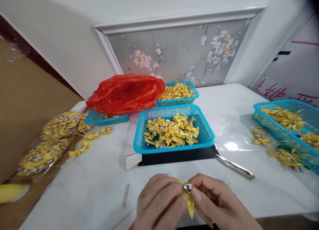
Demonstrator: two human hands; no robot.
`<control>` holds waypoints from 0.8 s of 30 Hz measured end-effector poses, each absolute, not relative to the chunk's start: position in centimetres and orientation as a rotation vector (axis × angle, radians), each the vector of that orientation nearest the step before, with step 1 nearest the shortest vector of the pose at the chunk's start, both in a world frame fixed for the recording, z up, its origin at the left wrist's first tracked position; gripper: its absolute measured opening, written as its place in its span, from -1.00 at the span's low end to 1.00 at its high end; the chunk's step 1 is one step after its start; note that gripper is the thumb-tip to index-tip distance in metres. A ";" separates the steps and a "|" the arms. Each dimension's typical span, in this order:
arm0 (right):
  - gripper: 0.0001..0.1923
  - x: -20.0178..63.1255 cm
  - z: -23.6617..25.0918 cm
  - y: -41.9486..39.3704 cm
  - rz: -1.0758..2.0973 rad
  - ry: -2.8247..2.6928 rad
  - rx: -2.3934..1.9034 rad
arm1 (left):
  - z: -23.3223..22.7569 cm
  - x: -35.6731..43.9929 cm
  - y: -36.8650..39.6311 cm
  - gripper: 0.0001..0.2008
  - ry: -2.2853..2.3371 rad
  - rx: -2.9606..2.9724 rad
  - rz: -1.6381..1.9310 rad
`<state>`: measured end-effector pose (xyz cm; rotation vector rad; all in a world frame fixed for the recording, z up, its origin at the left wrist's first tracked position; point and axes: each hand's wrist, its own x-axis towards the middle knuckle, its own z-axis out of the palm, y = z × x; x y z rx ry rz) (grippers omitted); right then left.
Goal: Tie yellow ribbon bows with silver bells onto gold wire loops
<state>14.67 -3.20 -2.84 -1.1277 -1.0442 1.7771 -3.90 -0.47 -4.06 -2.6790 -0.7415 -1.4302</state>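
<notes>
At the bottom centre of the frame, two hands pinch one small yellow ribbon bow [189, 198] between them.

Fingers of the left hand [159, 203] and the right hand [216, 205] are closed on the bow from either side, a silver bead [187, 187] showing at its middle, just above the white table [99, 183]. Beyond them, at mid-frame, a blue basket [171, 148] holds a heap of like bows. Metal tweezers [234, 167] lie to its right. A red plastic bag [126, 93] sits behind, upper left of the basket, and another blue basket [286, 132] stands at the right edge.
</notes>
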 end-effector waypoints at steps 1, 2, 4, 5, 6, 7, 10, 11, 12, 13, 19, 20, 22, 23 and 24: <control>-0.46 14.6 -2.7 -3.3 1.735 -1.063 -1.146 | -4.1 -3.8 -0.8 -0.77 -0.836 -2.659 -1.532; -0.47 14.5 -2.7 -3.3 1.680 -1.096 -1.159 | -4.1 -3.7 -1.1 -0.76 -0.988 -2.618 -1.682; -0.51 14.5 -2.8 -3.5 1.565 -1.167 -1.188 | -3.6 -3.3 -1.6 -0.82 -1.484 -2.462 -2.060; -0.53 14.5 -2.9 -3.5 1.523 -1.198 -1.200 | -3.2 -3.0 -1.7 -0.88 -1.768 -2.405 -2.217; -0.55 14.5 -3.0 -3.6 1.494 -1.225 -1.209 | -2.8 -2.8 -1.8 -0.90 -2.041 -2.382 -2.343; -0.57 14.5 -3.1 -3.6 1.476 -1.248 -1.215 | -2.3 -2.7 -1.9 -0.84 -2.276 -2.392 -2.442; -0.60 14.4 -3.4 -3.4 1.447 -1.298 -1.207 | -1.2 -2.3 -1.6 -0.73 -2.747 -2.433 -2.622; -0.60 14.3 -3.5 -3.4 1.441 -1.312 -1.196 | -1.1 -2.2 -1.5 -0.74 -2.827 -2.427 -2.642; -0.60 14.2 -3.6 -3.3 1.442 -1.316 -1.185 | -1.0 -2.1 -1.3 -0.75 -2.889 -2.408 -2.641; -0.60 14.2 -3.7 -3.3 1.451 -1.304 -1.173 | -1.1 -2.0 -1.2 -0.77 -2.931 -2.387 -2.631; -0.69 13.4 -4.7 -3.7 1.493 -1.115 -1.127 | -1.8 -1.6 -1.1 -0.80 -2.881 -2.280 -2.628; -0.69 13.3 -4.9 -3.7 1.458 -1.116 -1.148 | -1.8 -1.6 -1.1 -0.80 -2.870 -2.239 -2.657; -0.69 13.1 -5.2 -3.7 1.416 -1.117 -1.154 | -1.6 -1.5 -1.1 -0.77 -2.890 -2.141 -2.747; -0.67 13.0 -5.4 -3.6 1.430 -1.101 -1.130 | -1.5 -1.5 -1.1 -0.76 -2.935 -2.078 -2.805; -0.66 13.0 -5.5 -3.5 1.464 -1.076 -1.098 | -1.4 -1.5 -1.0 -0.74 -3.007 -2.000 -2.859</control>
